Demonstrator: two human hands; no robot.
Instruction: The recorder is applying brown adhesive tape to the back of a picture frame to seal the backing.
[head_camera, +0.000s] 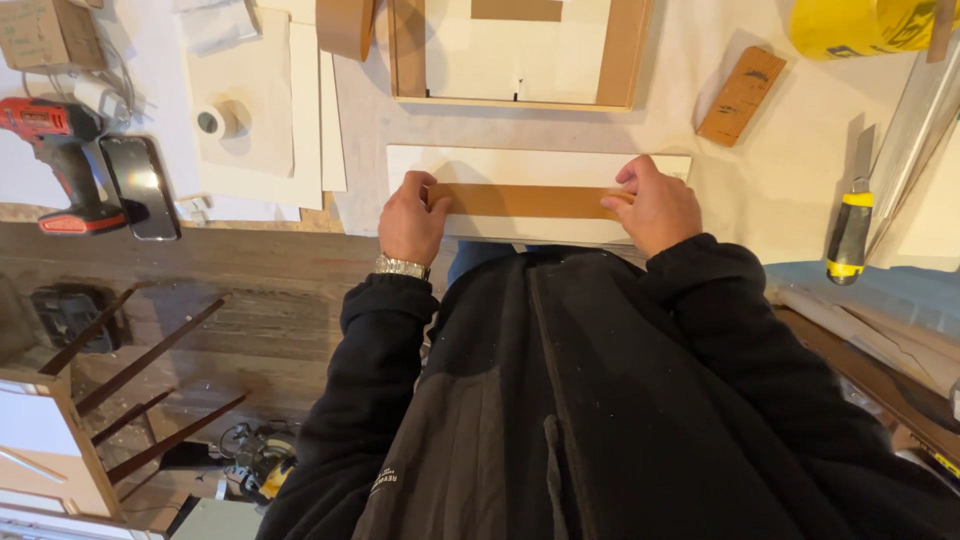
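Pressing a brown strip onto a white board, both hands

Holding at each end: the left hand (411, 222) sits on the left end of the brown strip (525, 201), fingers curled down, thumb tip on the strip's corner. Its grip is nearly closed, pressed against the strip rather than wrapped around it. Wristwatch (401, 266) on that wrist. The right hand (655, 207) covers the right end, fingers bent, tips pinching or pressing the strip's end; whether anything goes under the strip cannot be told.

The strip lies flat, lengthwise along the middle of a long white board (540, 170), which rests on the counter (790, 180) at its near edge, just in front of the person's body.

Around: wooden frame (622, 55) beyond the board, small wooden block (741, 96) to the right, yellow-and-black handled knife (849, 238) far right, well apart from the hands. Left side: tape roll (213, 121), dark phone (140, 187), red drill (55, 160).
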